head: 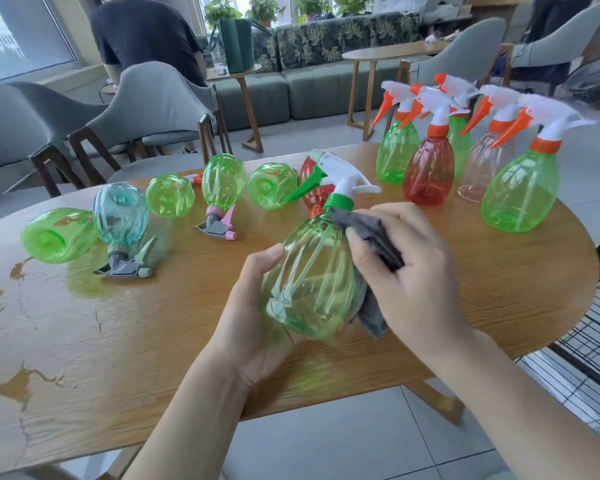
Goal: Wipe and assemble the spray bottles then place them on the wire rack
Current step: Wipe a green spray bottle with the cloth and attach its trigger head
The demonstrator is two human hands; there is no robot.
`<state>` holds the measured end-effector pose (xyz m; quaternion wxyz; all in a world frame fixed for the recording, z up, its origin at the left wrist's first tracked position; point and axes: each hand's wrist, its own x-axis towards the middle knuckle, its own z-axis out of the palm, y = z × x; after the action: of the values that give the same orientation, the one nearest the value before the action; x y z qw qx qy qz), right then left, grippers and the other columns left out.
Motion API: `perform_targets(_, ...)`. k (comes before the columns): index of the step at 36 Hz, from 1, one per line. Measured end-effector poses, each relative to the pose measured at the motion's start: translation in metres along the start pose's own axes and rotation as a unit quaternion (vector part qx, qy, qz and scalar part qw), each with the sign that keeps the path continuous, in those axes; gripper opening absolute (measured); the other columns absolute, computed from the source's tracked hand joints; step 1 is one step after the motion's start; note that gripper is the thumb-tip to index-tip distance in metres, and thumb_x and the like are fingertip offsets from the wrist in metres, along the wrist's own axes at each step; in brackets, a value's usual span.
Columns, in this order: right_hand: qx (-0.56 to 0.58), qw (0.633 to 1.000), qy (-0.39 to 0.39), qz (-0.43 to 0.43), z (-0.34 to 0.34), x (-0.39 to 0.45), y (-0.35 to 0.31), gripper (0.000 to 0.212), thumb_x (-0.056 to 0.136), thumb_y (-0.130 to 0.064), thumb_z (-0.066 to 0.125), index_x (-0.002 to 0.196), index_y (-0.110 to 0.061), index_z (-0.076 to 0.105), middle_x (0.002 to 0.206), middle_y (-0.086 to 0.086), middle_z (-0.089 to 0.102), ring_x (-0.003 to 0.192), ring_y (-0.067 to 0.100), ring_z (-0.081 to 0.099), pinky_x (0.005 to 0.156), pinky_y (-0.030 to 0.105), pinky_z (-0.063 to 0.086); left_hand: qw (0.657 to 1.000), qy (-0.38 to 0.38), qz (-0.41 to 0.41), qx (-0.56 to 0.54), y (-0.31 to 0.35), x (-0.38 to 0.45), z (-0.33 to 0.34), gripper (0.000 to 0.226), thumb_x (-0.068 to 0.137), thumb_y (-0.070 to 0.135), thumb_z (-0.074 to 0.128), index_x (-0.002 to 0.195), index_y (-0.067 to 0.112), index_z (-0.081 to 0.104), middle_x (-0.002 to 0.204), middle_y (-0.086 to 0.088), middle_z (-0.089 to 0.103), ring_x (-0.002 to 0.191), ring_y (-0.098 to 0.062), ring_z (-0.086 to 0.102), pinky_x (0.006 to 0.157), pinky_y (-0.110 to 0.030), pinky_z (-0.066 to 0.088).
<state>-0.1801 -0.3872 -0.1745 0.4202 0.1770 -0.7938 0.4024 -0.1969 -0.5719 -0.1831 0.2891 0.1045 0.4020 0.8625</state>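
Observation:
My left hand grips the base of a clear green spray bottle that is tilted away from me over the wooden table. Its white and green trigger head is screwed on. My right hand holds a grey cloth against the bottle's right side, near the neck. Several bottles lie on their sides or stand upside down along the table's far left, among them a teal one. Several assembled bottles with orange and white heads stand upright at the far right.
A black wire rack sits low beside the table's right edge. Grey chairs stand behind the table, and a person in dark clothes sits at the back left. Worn patches mark the tabletop at the left.

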Motion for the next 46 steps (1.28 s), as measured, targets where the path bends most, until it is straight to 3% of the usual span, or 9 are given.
perform_targets(8,0.044,0.999,0.009,0.027,-0.001,-0.006,-0.005,0.017,0.098,-0.007,0.062,0.111,-0.002,0.073,0.102,0.007,0.063,0.094,0.011,0.061,0.083,0.017,0.046,1.000,-0.015,-0.002,0.006,0.000,-0.005,0.001,0.079,0.068,0.054,0.091,0.132,0.014,0.069,0.127,-0.018,0.066,0.108,-0.033,0.068,0.087,-0.046,0.058)
perform_targets(13,0.031,0.999,0.025,-0.007,-0.003,-0.010,-0.003,0.020,0.095,-0.003,0.065,0.113,0.000,0.073,0.103,0.008,0.062,0.092,0.014,0.062,0.082,0.020,0.047,0.990,0.071,0.014,0.118,0.008,0.001,0.012,0.124,0.039,0.072,0.095,0.131,-0.003,0.056,0.135,-0.026,0.048,0.127,-0.046,0.052,0.091,-0.035,0.052)
perform_targets(16,0.010,0.999,0.026,-0.043,-0.002,-0.015,-0.004,0.021,0.091,0.000,0.069,0.112,0.002,0.074,0.103,0.005,0.061,0.093,0.009,0.060,0.086,0.016,0.044,0.999,0.028,0.020,0.018,0.005,-0.001,0.005,0.103,0.070,0.045,0.093,0.150,0.002,0.045,0.138,-0.024,0.054,0.119,-0.040,0.059,0.094,-0.048,0.054)
perform_targets(22,0.001,0.994,-0.019,-0.106,0.005,-0.022,-0.008,0.024,0.092,-0.007,0.068,0.113,0.003,0.075,0.100,0.015,0.066,0.094,0.016,0.062,0.091,0.016,0.045,1.000,0.002,0.009,-0.006,0.004,-0.002,0.001,0.051,0.091,0.044,0.068,0.127,0.008,0.068,0.120,-0.016,0.069,0.105,-0.029,0.068,0.085,-0.043,0.059)
perform_targets(28,-0.011,1.000,0.016,-0.022,0.005,-0.012,-0.003,0.025,0.091,0.001,0.069,0.115,0.000,0.075,0.104,0.005,0.060,0.090,-0.004,0.052,0.085,0.011,0.039,1.000,0.023,-0.016,0.012,0.003,-0.003,0.005,0.040,0.091,0.040,0.059,0.115,0.013,0.075,0.106,-0.014,0.071,0.089,-0.029,0.071,0.070,-0.042,0.058)
perform_targets(31,-0.013,0.999,0.005,-0.038,0.009,-0.018,-0.010,0.024,0.089,0.002,0.071,0.113,0.001,0.075,0.103,0.007,0.062,0.090,-0.002,0.054,0.087,0.012,0.039,0.999,0.034,-0.003,0.010,0.002,-0.003,0.006,0.042,0.091,0.043,0.054,0.107,0.012,0.077,0.101,-0.014,0.070,0.086,-0.029,0.069,0.075,-0.043,0.055)
perform_targets(36,-0.008,0.991,-0.035,-0.127,0.018,-0.031,-0.021,0.020,0.093,-0.010,0.071,0.109,0.000,0.077,0.106,0.005,0.060,0.086,0.029,0.064,0.086,0.029,0.053,0.999,0.027,0.002,-0.026,0.004,-0.003,0.006,0.050,0.101,0.050,0.051,0.118,0.006,0.067,0.106,-0.015,0.068,0.096,-0.028,0.069,0.083,-0.038,0.060)
perform_targets(41,-0.036,0.982,-0.048,-0.181,0.021,-0.037,-0.021,0.023,0.092,-0.019,0.080,0.110,-0.005,0.079,0.108,0.002,0.057,0.090,0.026,0.056,0.091,0.031,0.051,0.998,0.023,-0.031,-0.052,0.005,-0.006,0.006,0.054,0.099,0.055,0.058,0.121,0.006,0.057,0.095,-0.013,0.066,0.086,-0.027,0.070,0.074,-0.035,0.060)
perform_targets(46,-0.038,0.974,-0.049,-0.219,0.025,-0.040,-0.022,0.023,0.091,-0.025,0.081,0.108,-0.008,0.081,0.107,0.000,0.056,0.088,0.025,0.054,0.078,0.041,0.053,0.998,0.029,-0.030,-0.046,0.002,-0.004,-0.001,0.062,0.094,0.057,0.065,0.136,0.015,0.047,0.102,-0.011,0.060,0.092,-0.026,0.064,0.080,-0.036,0.056)
